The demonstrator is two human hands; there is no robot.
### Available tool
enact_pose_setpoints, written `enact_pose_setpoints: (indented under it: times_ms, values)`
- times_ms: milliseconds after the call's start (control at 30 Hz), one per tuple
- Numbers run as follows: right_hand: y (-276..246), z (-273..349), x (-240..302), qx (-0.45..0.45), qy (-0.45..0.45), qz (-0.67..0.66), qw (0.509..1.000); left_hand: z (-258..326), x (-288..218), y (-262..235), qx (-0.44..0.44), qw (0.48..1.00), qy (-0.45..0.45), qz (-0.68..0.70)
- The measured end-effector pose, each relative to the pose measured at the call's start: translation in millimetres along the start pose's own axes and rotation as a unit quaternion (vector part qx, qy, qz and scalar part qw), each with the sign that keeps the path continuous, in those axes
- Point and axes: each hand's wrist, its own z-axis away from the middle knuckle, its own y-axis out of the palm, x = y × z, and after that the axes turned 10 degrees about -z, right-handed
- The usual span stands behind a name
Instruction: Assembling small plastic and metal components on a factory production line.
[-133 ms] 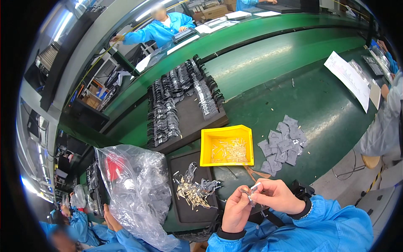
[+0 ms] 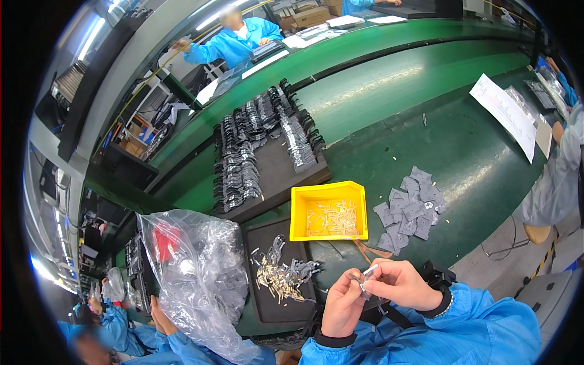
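Note:
Close together near my body, my left hand (image 2: 342, 302) and my right hand (image 2: 398, 284) both pinch a small grey-and-white part (image 2: 370, 269). Its exact kind is mostly hidden by my fingertips. Just beyond my hands stands a yellow bin (image 2: 298, 213) holding many thin, pale pins (image 2: 340, 218). A tool with orange-brown handles (image 2: 371, 251) lies between the bin and my fingers. On a black tray (image 2: 267, 311) to the left are brass-coloured small pieces (image 2: 278, 280) mixed with grey cable-like parts (image 2: 298, 269). Flat grey plates (image 2: 415, 210) lie heaped to the right.
A black foam tray (image 2: 277, 176) bears rows of dark parts (image 2: 240, 173) behind the bin. A clear plastic bag (image 2: 204, 267) bulges at left. Paper sheets (image 2: 505, 109) lie far right. Co-workers in blue sit across the green bench (image 2: 371, 134), at lower left and at right.
My hands and the small part hold almost the same place. Across the bench, a co-worker's outstretched hand has shifted slightly.

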Motion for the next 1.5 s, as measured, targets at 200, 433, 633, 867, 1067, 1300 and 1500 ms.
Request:
enact_pose_setpoints:
  times_ms: [200,433,633,867,1067,1300,1500]
  values:
    - [-2.3,-0.4,-6.9,0.004,-0.026,0.013,1.000,0.2,-0.1,-0.6,0.005,1.000,-0.001,-0.004]
    - [-1.9,-0.3,-7.7,0.000,-0.033,0.011,0.999,1.3,-0.4,1.3,-0.004,1.000,0.003,-0.016]
    - [-0.8,0.7,-7.6,-0.006,-0.034,0.011,0.999,1.9,-0.3,1.5,-0.006,1.000,0.007,-0.023]
    - [-0.6,-0.3,-3.5,0.000,-0.033,0.012,0.999,2.8,-1.4,4.7,-0.022,0.998,0.019,-0.052]
    - [0.8,1.4,3.3,0.027,-0.014,-0.007,1.000,6.7,-3.7,6.8,-0.025,0.995,0.051,-0.085]
    - [-0.7,2.4,1.5,0.040,-0.015,-0.039,0.998,9.2,-6.3,8.0,-0.014,0.991,0.071,-0.116]
    - [-4.0,-7.3,-1.0,0.068,-0.023,-0.036,0.997,5.4,-11.0,4.8,-0.013,0.989,0.075,-0.123]
